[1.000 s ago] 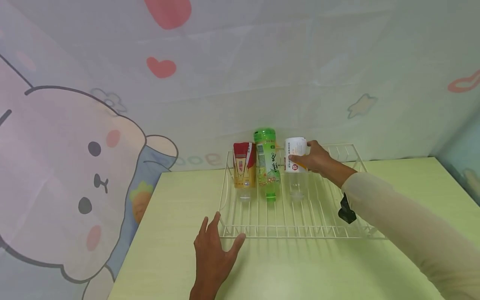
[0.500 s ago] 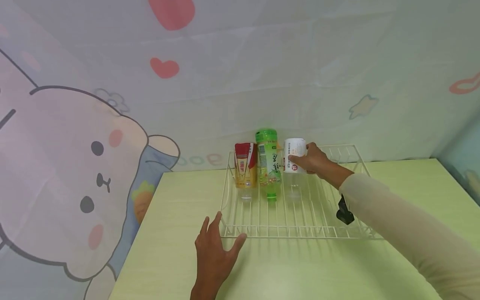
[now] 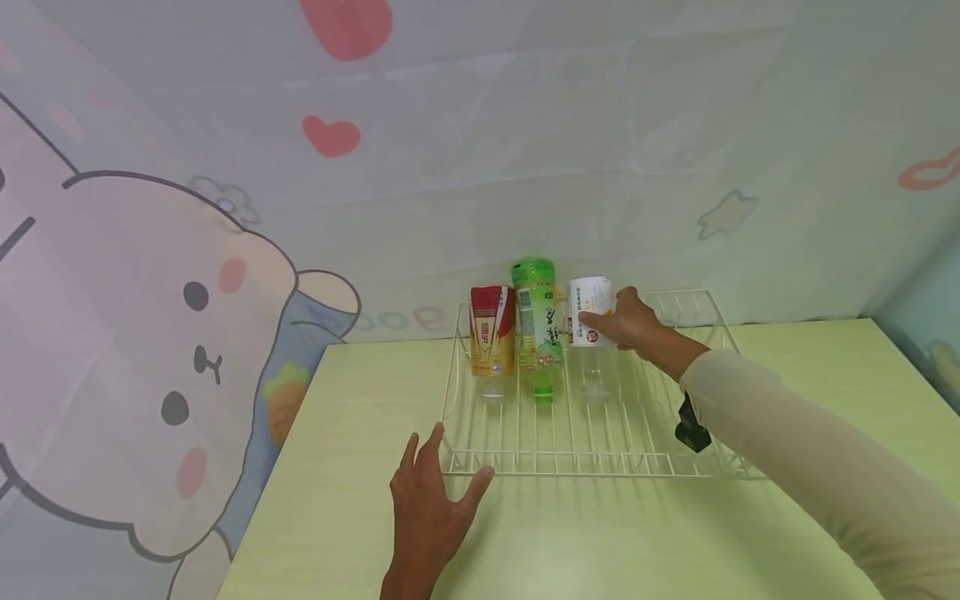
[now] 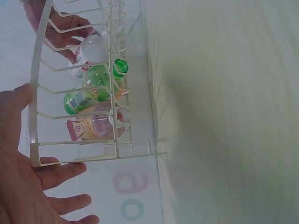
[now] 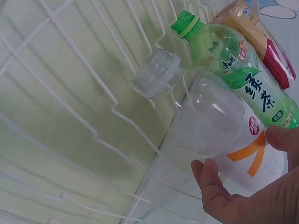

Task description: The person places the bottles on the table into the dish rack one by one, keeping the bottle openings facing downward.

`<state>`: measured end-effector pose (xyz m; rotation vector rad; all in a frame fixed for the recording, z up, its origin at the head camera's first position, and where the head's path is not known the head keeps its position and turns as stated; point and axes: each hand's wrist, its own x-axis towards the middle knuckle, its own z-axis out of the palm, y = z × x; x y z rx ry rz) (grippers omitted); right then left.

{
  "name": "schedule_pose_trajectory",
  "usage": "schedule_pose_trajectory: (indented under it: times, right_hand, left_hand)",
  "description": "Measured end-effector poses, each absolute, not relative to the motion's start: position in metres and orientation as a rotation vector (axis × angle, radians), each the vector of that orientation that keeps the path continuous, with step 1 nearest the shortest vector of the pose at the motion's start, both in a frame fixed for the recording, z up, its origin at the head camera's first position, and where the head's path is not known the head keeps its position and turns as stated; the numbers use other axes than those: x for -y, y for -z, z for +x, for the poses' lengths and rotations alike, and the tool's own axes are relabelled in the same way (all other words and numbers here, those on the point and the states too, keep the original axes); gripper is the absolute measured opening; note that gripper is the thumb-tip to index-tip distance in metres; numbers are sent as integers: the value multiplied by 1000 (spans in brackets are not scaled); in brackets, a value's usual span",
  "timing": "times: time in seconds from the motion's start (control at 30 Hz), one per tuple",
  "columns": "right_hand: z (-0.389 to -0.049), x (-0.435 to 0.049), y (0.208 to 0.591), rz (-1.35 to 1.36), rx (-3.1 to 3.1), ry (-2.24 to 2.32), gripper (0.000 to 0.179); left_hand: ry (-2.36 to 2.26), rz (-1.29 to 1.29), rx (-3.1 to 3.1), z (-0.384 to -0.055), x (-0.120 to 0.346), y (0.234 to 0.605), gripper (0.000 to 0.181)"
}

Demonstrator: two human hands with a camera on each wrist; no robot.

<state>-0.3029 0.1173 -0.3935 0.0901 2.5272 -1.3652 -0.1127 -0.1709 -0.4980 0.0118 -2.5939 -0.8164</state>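
Observation:
In the head view my right hand [image 3: 633,321] grips a clear plastic bottle [image 3: 590,312] with a white label. Its thumb lies on the label, with fingers around the far side. The bottle sits in a white wire rack [image 3: 570,476], its neck pointing towards me. Left of it are a green tea bottle [image 3: 538,342] and a bottle with a red and gold label [image 3: 492,333], their necks turned the same way. My left hand [image 3: 431,504] is spread at the rack's front left corner. In the left wrist view, its thumb touches the rim and its other fingers extend past the corner.
The rack stands on a pale green table [image 3: 375,417] against a cloth backdrop [image 3: 480,167] printed with a cartoon figure and hearts. A black strapped device [image 3: 693,429] hangs at my right wrist. Rack wires run close around the bottles.
The head view has shifted slightly. The white-labelled bottle moves very slightly within the rack in my right hand's grip; my left hand stays at the corner.

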Motion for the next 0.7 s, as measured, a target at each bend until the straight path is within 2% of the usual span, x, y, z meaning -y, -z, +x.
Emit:
schedule_pose_trajectory:
  times: [0.23, 0.47, 0.7]
  right_hand:
    - [-304, -128, 391, 122, -2511, 1333, 93]
    - [-299, -142, 375, 138, -2543, 1394, 94]
    - [-274, -151, 368, -71, -2928, 1259, 85]
  left_hand:
    - [819, -4, 2592, -113, 172, 498, 83]
    - [770, -52, 2560, -117, 175, 496, 80]
    - [688, -142, 2513, -125, 176, 490, 75]
